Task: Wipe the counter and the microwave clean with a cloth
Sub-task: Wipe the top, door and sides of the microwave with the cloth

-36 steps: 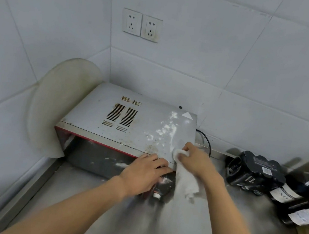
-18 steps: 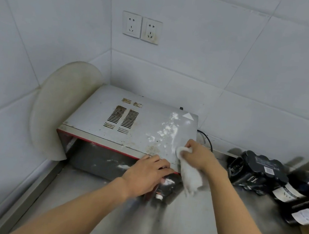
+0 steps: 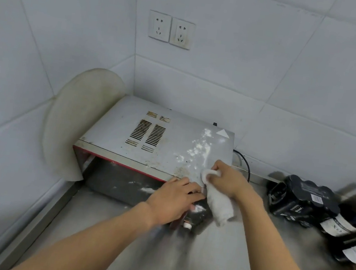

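A grey microwave (image 3: 126, 136) with a red front edge stands in the corner of a steel counter (image 3: 200, 264). White powder (image 3: 198, 147) streaks the right part of its top. My right hand (image 3: 228, 178) grips a white cloth (image 3: 218, 202) at the microwave's front right corner; the cloth's free end hangs down over the side. My left hand (image 3: 174, 200) rests on the front top edge just left of the cloth, fingers bent over the edge.
A round pale board (image 3: 73, 124) leans against the left wall beside the microwave. Black packs and bottles with white labels (image 3: 314, 199) lie at the right. A black cord (image 3: 246, 165) runs behind the microwave. Two wall sockets (image 3: 171, 29) sit above.
My right hand with the cloth has shifted slightly along the microwave's front right corner. My left hand stays on the front edge. The camera has tilted a little.
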A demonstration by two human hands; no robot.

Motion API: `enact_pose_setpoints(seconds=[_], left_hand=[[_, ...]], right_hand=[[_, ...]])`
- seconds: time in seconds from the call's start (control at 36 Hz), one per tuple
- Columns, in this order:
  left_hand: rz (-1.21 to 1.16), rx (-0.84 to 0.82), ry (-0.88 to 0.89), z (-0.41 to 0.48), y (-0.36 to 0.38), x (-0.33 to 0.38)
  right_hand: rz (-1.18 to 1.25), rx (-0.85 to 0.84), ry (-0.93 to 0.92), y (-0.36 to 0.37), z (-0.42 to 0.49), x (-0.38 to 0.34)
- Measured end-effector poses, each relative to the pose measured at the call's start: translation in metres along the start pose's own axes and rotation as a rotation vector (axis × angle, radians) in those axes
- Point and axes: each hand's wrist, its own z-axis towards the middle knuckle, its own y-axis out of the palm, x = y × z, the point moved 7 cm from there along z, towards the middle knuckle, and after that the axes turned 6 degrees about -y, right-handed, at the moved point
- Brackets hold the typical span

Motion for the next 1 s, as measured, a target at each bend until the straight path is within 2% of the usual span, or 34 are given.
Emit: enact_pose_setpoints(seconds=[0.08,0.14,0.31,0.39,0.53,0.69,0.78,0.89,1.0], left_hand=[[0.009,-0.001,0.007,0.001,0.001,0.001],[0.028,0.001,0.010,0.001,0.002,0.000],[0.011,0.026,0.008,-0.001,0.003,0.000],[0.002,0.021,0.010,-0.001,0.002,0.000],[0.003,0.004,0.008,-0.001,0.003,-0.001],[0.020,0.027,0.010,-0.004,0.005,0.002],[0.015,0.038,0.009,-0.005,0.003,0.002],[0.024,0.026,0.011,-0.003,0.004,0.000],[0.036,0.020,0.010,-0.004,0.005,-0.001]], right_hand=[[-0.002,0.157,0.026,-0.004,0.008,-0.007],[-0.041,0.201,0.014,-0.002,0.009,-0.011],[-0.181,0.086,-0.056,0.014,-0.010,-0.009],[-0.148,0.122,-0.053,0.009,-0.003,-0.006],[-0.126,0.277,-0.017,-0.009,0.011,-0.009],[-0.092,0.191,-0.066,-0.002,-0.004,0.002],[-0.143,0.177,-0.067,0.002,-0.012,0.007],[-0.240,0.350,-0.117,-0.002,-0.006,-0.005],[-0.435,0.398,-0.134,-0.001,0.002,-0.014]])
